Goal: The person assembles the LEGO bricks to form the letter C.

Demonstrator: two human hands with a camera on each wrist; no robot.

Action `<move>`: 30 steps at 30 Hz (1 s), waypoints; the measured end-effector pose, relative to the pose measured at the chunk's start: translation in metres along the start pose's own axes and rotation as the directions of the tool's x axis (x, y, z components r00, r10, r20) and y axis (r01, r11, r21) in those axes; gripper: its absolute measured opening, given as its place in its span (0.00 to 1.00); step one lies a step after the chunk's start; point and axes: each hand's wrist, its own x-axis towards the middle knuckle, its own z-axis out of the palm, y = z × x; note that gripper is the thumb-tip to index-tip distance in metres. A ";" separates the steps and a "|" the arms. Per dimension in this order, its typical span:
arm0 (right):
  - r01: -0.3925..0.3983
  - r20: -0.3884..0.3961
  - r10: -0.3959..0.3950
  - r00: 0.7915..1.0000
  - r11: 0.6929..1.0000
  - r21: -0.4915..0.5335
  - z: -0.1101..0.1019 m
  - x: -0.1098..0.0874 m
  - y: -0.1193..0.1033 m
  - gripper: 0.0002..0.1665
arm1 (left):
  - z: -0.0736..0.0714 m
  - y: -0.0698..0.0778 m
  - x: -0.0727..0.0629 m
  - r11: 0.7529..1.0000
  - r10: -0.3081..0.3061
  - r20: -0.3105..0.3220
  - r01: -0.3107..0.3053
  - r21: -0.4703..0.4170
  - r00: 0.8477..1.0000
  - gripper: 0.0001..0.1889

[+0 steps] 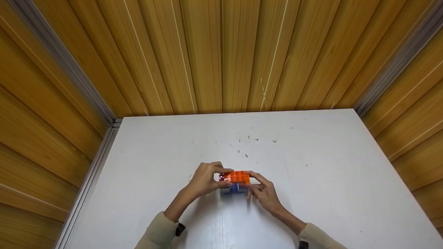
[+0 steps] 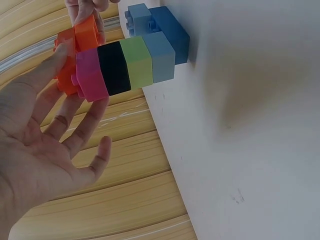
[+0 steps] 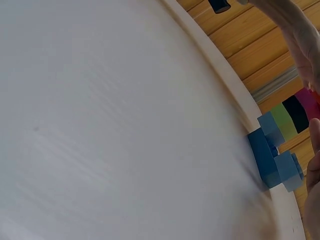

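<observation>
A tower of toy building bricks stands on the white table. Its dark blue base (image 2: 171,34) carries a small light blue brick (image 2: 139,20) at one end. At the other end rises a column of a light blue brick, a lime brick (image 2: 137,61), a black brick (image 2: 113,67) and a magenta brick (image 2: 91,75). Orange bricks (image 1: 238,176) lie across the top and reach out to the right. My left hand (image 1: 204,178) pinches the orange at its left end between thumb and fingers. At the right end, my right hand (image 1: 265,194) grips it, partly hidden in both wrist views.
The white table (image 1: 155,145) has dark scuff marks beyond the hands. Yellow wood-look panels (image 1: 221,58) wall it at the back and sides, with grey metal posts (image 1: 79,65) in the corners.
</observation>
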 end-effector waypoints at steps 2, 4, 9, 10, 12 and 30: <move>-0.004 -0.007 0.004 1.000 1.000 -0.002 0.000 -0.001 0.000 0.24 | 0.001 0.000 0.000 1.000 0.009 0.001 -0.009 0.000 1.000 0.21; 0.013 -0.007 -0.013 1.000 1.000 -0.008 0.000 -0.001 0.000 0.24 | 0.001 0.001 0.000 1.000 0.011 0.004 -0.011 0.004 1.000 0.21; 0.142 0.007 -0.141 0.990 0.990 -0.021 0.001 0.001 0.001 0.23 | -0.001 0.001 0.000 1.000 0.019 0.009 -0.019 0.012 1.000 0.21; 0.172 0.009 -0.172 0.985 0.985 -0.022 0.002 0.002 0.002 0.23 | -0.001 0.001 0.000 1.000 0.023 0.008 -0.023 0.012 1.000 0.21; 0.228 0.011 -0.228 0.974 0.973 -0.032 0.003 0.003 0.003 0.23 | -0.001 0.000 0.001 1.000 0.029 0.006 -0.029 0.011 1.000 0.21; 0.132 0.086 -0.121 0.989 0.982 -0.139 -0.013 0.004 -0.003 0.30 | 0.003 0.000 0.000 0.998 -0.020 0.036 0.022 -0.051 0.999 0.22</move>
